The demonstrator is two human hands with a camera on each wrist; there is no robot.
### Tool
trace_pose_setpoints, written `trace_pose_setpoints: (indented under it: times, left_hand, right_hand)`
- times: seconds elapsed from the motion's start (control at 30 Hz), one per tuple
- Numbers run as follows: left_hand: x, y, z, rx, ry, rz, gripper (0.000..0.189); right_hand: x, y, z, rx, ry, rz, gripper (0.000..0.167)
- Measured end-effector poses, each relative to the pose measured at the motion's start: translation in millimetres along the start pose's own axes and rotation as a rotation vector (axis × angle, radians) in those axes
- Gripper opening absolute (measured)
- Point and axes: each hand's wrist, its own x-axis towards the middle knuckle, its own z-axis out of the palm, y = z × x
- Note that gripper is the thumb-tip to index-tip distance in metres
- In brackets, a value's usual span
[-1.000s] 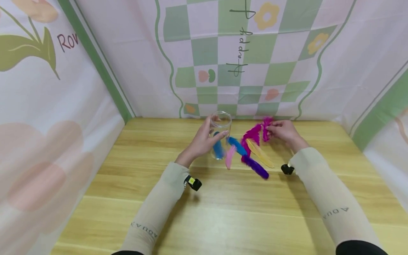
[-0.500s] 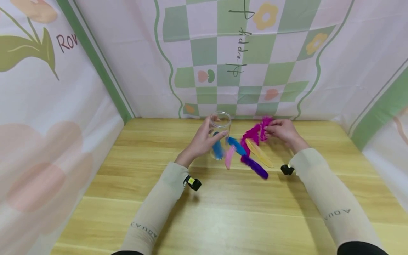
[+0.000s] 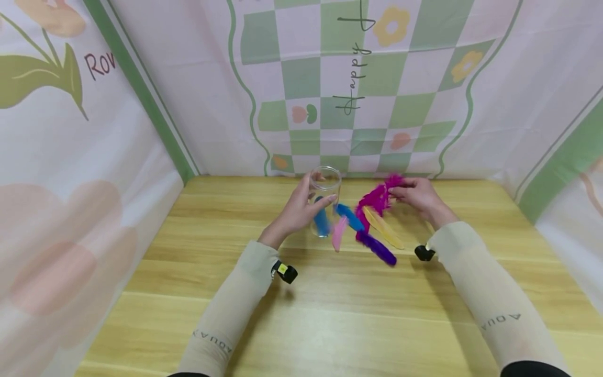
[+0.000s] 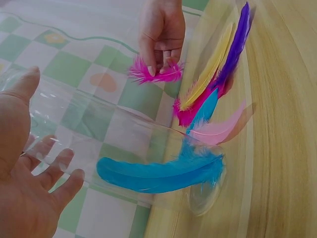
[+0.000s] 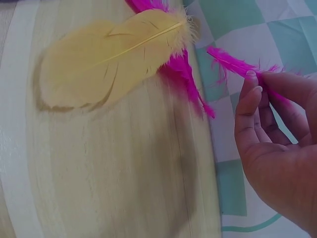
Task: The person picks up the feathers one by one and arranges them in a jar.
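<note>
My left hand (image 3: 298,209) grips a clear round jar (image 3: 332,189) that stands upright on the table, thumb across its near side. Inside the jar, a blue feather (image 4: 153,177) leans with its fluffy end at the bottom. My right hand (image 3: 421,198) pinches a magenta feather (image 5: 233,63) between thumb and index finger, raised near the back of the table. Between the hands lie a second blue feather (image 3: 349,215), a light pink feather (image 3: 338,234), a purple feather (image 3: 378,248), a yellow feather (image 3: 383,228) and more magenta plumage (image 3: 372,199), partly overlapping.
The wooden table (image 3: 311,314) ends at a fabric backdrop (image 3: 301,78) with green and white checks, close behind the jar. More printed cloth hangs at the left (image 3: 85,183) and right (image 3: 560,131). Small black cameras sit at both wrists.
My right hand has eased slightly left with the pinched magenta feather, which now overlaps the other magenta plumage more in the head view. The left hand and jar stay in place.
</note>
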Motion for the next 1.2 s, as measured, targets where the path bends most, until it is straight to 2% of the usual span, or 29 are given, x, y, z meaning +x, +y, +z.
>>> trace_pose_setpoints:
  times: [0.47, 0.8, 1.2]
  left_hand:
    - [0.4, -0.5, 0.5, 0.006, 0.002, 0.008, 0.063]
    - [-0.6, 0.3, 0.7, 0.01, 0.0, -0.005, 0.067]
    - [-0.6, 1.1, 1.1, 0.016, 0.003, -0.015, 0.066]
  right_hand:
    - [-4.3, -9, 3, 0.055, -0.014, 0.055, 0.048]
    - [-3.3, -3, 1, 0.046, -0.017, 0.018, 0.05]
    - [-7.2, -13, 5, 0.089, -0.032, 0.014, 0.048]
